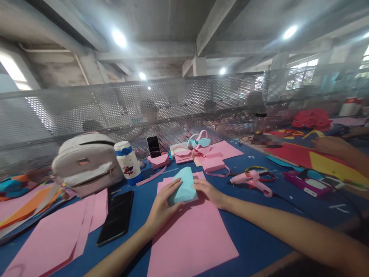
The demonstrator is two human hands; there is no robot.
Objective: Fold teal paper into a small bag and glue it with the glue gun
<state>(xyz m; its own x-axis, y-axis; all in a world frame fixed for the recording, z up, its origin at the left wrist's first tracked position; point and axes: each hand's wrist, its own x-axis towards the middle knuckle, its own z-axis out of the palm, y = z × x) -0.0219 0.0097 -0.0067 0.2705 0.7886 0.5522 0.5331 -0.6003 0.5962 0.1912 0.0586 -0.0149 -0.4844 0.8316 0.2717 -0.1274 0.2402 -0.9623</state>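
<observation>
A light-blue folded paper piece [184, 186], shaped like a small box or pouch, is held between both hands over a large pink paper sheet [196, 238]. My left hand [166, 204] wraps its left side, with fingers over the top and the thumb along the lower edge. My right hand [210, 191] grips its right edge, fingertips pressed against it. Behind it lie pink folded paper bags [213, 163] with strip handles. A pink glue gun [250, 181] with a glowing red light rests to the right of my right hand.
On the blue table [253, 231], a black phone [117, 217] and pink sheets [57, 234] lie left. A backpack [86, 165], bottle [128, 163] and standing phone [153, 147] line the perforated divider [178, 96]. Scissors [266, 175] and a purple device [308, 184] lie right, near another person's arm [337, 152].
</observation>
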